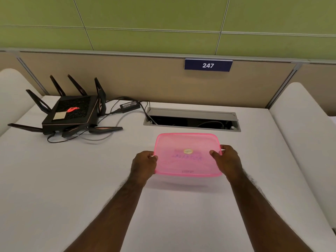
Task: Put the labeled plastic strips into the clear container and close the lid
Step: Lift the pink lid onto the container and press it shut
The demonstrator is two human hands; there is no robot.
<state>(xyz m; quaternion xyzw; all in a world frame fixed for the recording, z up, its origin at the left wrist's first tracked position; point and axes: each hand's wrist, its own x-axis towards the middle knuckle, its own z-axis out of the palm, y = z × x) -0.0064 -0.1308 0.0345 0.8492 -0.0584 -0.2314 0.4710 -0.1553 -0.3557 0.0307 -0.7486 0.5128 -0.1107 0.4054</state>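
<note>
The clear container with its pink lid (187, 153) sits on the white desk (72, 179) between both hands. The left hand (143, 165) and right hand (227, 160) grip its sides, fingers curled.

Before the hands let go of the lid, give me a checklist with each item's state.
1. Lid over container: ok, it covers it.
2. Left hand on the lid's left edge: ok.
3. Right hand on the right edge: ok.
4. Strips inside: cannot tell; only a blurred label shows through the lid.
5. Lid snapped shut all round: cannot tell.
6. Router and cables away from the container: ok.
</note>
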